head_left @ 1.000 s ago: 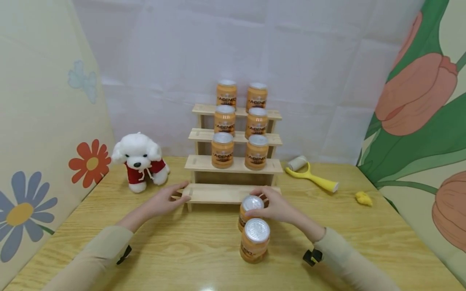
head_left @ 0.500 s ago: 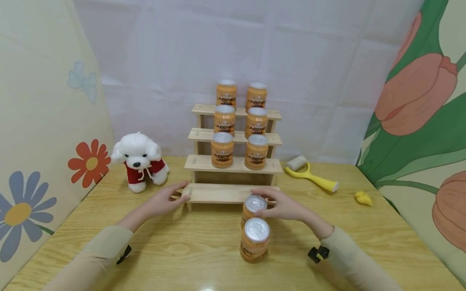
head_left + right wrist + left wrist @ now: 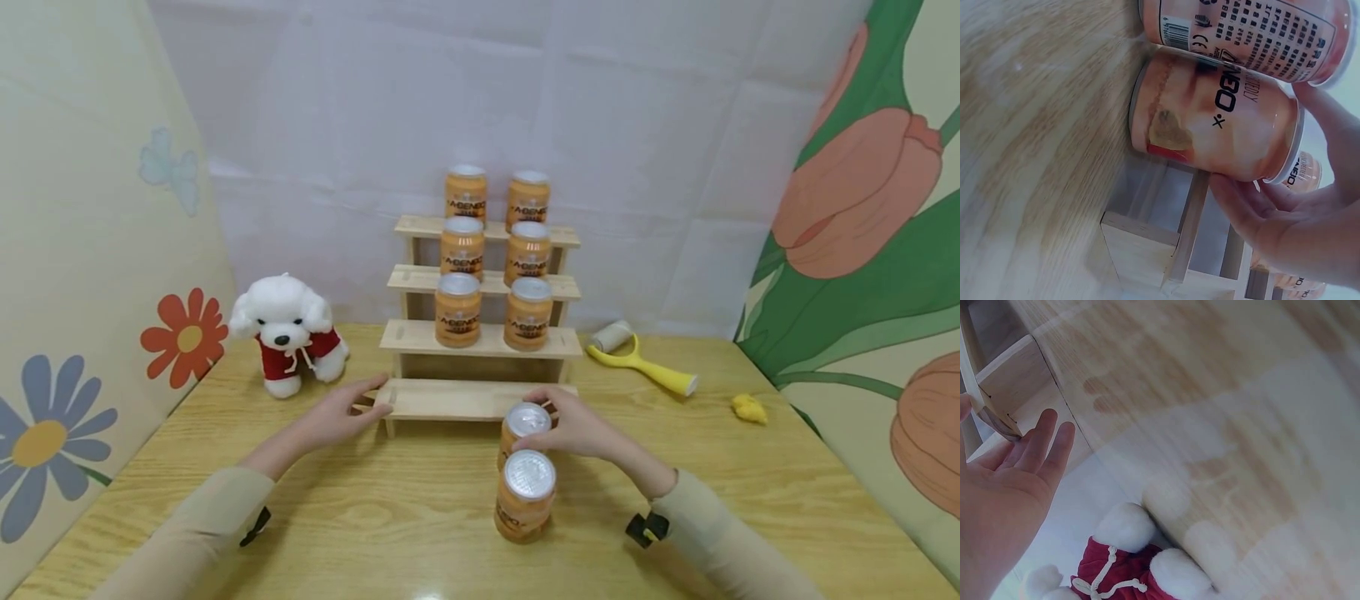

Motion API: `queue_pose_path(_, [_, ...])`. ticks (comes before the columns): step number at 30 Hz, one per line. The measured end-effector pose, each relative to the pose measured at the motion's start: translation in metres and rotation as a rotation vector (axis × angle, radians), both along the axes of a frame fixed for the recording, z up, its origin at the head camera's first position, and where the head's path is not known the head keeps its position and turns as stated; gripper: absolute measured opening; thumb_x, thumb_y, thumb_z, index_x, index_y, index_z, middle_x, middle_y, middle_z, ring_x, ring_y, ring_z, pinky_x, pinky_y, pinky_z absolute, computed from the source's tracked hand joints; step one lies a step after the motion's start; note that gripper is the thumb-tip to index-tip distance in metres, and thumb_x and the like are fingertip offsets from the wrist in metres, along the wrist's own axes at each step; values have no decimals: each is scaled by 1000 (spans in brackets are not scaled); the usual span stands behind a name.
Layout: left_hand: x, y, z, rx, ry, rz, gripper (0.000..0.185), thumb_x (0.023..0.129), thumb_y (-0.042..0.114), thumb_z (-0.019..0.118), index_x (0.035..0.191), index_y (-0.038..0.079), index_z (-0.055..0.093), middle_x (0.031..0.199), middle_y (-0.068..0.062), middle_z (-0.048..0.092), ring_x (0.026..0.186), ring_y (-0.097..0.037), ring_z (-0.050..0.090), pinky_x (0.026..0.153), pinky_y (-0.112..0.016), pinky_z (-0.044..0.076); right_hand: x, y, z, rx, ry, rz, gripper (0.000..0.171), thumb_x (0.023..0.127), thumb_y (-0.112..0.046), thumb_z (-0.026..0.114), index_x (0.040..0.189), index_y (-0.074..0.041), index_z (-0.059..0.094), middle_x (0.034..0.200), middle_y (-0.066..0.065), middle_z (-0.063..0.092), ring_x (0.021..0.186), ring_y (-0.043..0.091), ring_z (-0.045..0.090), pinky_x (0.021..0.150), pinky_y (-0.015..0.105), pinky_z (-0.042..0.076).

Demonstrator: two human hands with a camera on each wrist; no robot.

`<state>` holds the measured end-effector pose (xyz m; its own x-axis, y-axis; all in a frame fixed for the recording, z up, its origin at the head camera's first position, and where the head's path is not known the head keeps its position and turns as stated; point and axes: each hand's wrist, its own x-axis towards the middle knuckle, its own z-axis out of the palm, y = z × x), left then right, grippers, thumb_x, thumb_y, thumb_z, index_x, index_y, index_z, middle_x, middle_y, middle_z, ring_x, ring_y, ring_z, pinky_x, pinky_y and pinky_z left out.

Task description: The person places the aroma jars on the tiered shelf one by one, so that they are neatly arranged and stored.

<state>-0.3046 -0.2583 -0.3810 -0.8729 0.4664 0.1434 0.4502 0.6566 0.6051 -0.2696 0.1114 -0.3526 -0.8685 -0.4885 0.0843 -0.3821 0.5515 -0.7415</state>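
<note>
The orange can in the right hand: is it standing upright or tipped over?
Upright. The orange can stands on the wooden table with its silver lid facing up, the right hand gripping its side.

The nearer orange drink can (image 3: 524, 496) hides the lower body of the orange can (image 3: 522, 423) behind it; label print on the shelved cans stays unreadably small.

Head cam sits above the table's near edge, looking forward and down at the wooden step rack (image 3: 480, 337), far enough back to get the whole thing. Left wrist cam is really close, right by the rack's (image 3: 1004, 381) bottom left corner, tilted over the tabletop. Right wrist cam is just as close at the rack's (image 3: 1172, 250) front right, rolled sideways. All three share that bottom step.
</note>
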Motion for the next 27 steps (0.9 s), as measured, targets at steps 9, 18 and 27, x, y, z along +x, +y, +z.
queue_pose_path(9, [0, -2, 0, -2, 7, 3, 63, 97, 33, 52, 143, -5, 32, 144, -28, 36, 113, -41, 55, 91, -46, 52, 3, -4, -2, -25, 35, -12, 61, 72, -29, 82, 118, -1, 54, 109, 10, 59, 97, 21, 57, 75, 24, 53])
queue_pose_path(18, [-2, -1, -1, -1, 3, 8, 63, 97, 33, 52, 143, -5, 32, 144, -28, 37, 113, -41, 55, 91, -46, 52, 7, -9, -2, 0, 136, -43, 65, 72, -32, 81, 124, -1, 58, 115, 11, 56, 102, 24, 57, 76, 22, 53])
queue_pose_path(27, [-1, 0, -1, -5, -1, -1, 64, 97, 33, 52, 143, -5, 32, 144, -28, 36, 114, -42, 55, 91, -46, 52, 7, -7, 1, -70, 196, -48, 67, 73, -29, 81, 128, -2, 56, 107, 8, 58, 98, 23, 59, 75, 22, 54])
